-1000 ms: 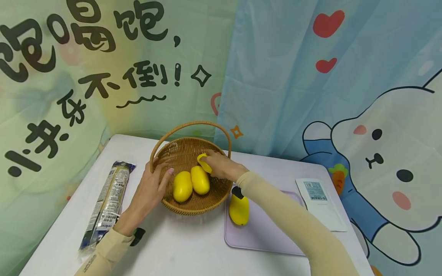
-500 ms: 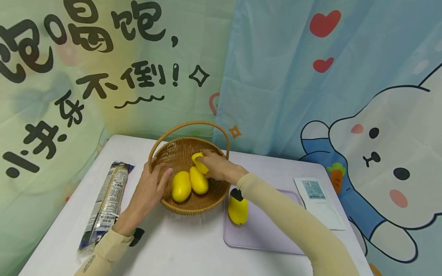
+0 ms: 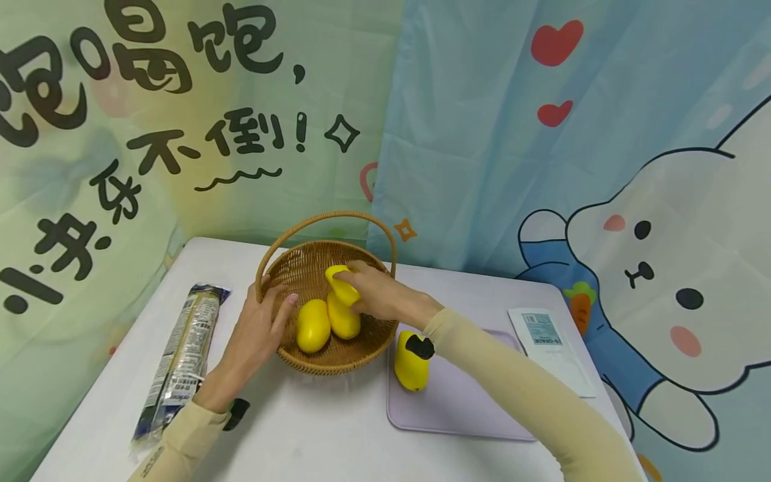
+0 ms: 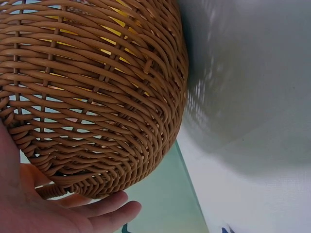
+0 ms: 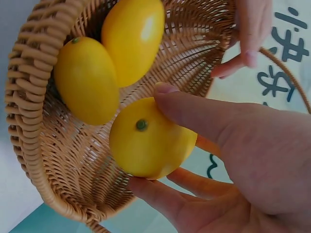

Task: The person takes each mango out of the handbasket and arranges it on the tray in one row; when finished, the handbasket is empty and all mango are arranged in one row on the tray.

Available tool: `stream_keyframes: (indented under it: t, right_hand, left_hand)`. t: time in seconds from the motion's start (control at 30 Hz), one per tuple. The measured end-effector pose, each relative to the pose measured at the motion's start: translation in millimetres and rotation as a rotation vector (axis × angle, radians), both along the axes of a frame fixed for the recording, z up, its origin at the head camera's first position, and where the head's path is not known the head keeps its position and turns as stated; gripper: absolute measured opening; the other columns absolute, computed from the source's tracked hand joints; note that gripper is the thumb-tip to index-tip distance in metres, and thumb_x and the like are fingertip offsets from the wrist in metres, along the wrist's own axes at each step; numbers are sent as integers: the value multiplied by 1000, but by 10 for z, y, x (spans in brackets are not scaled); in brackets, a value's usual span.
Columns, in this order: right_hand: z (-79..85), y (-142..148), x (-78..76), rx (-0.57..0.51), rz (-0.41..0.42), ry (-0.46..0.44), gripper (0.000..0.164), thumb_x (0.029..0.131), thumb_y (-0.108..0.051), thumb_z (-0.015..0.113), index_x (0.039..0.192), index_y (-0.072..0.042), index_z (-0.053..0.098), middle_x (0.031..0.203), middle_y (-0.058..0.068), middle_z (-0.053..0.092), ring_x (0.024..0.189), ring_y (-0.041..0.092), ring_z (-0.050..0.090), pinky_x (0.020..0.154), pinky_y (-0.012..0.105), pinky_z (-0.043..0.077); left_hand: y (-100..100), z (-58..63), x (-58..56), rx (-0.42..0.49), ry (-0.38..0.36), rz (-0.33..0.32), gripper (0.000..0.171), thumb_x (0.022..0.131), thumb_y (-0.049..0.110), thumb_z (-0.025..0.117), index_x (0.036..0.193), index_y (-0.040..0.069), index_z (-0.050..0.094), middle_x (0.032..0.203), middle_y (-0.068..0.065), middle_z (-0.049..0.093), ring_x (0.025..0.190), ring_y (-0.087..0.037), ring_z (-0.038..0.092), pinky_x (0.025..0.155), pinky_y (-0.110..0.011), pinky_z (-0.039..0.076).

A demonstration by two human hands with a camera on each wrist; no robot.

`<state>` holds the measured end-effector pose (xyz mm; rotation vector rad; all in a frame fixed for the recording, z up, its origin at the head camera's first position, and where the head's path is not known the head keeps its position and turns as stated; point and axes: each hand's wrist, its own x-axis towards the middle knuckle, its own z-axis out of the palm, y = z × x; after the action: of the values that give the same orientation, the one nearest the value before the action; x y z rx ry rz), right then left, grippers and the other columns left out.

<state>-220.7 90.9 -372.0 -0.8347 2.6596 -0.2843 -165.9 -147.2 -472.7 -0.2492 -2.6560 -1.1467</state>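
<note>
Table: white, under all the things
Right arm: in a pale sleeve, stretched over the tray and up to the basket
Basket: brown and woven, sitting on the table with its big round handle standing up
Tray: flat and light purple, just right of the basket
Left hand: at the basket's left side by the foot of the handle, holding the rim, some fingers outside
Right hand: over the basket, thumb on one side and fingers on the other, gripping the top fruit
Top fruit: yellow, between thumb and fingers, sticking out past the tips; I cannot tell if it touches the fruit below
Two basket fruits: yellow, side by side inside the basket
Tray fruit: yellow, lying on the tray's left part
</note>
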Motion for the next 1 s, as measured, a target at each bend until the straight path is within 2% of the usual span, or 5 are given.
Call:
stream_keyframes:
  t: [0.23, 0.5, 0.67, 1.0]
  right_hand:
    - [159, 194, 166, -66, -14, 14, 68, 94, -22, 75, 154, -14, 43, 163, 20, 30, 149, 35, 36, 115, 47, 43]
    - [336, 549, 325, -121, -75, 32, 70, 93, -26, 76, 154, -16, 43, 161, 18, 34, 144, 37, 42, 114, 48, 43]
    - [367, 787, 377, -158, -92, 59, 68, 92, -24, 78, 152, -14, 47, 156, 17, 42, 139, 35, 47, 112, 49, 44]
    - [368, 1296, 472, -186, -188, 102, 71, 90, -23, 80, 152, -12, 47, 153, 18, 45, 136, 36, 48, 112, 55, 43]
  left_hand:
    - [13, 10, 5, -3, 2, -9, 61, 108, 47, 43, 139, -4, 55, 159, -32, 25, 143, -52, 34, 111, -67, 35]
    - [12, 19, 14, 5, 12, -7, 61, 108, 47, 43, 138, -4, 56, 159, -33, 26, 143, -52, 33, 110, -68, 36]
    - [3, -4, 17, 10, -9, -13, 62, 108, 47, 42, 139, -4, 54, 159, -33, 25, 143, -53, 32, 110, -69, 35]
    - [-1, 1, 0, 21, 34, -27, 59, 108, 44, 45, 138, -5, 55, 158, -34, 27, 143, -51, 33, 111, -67, 35]
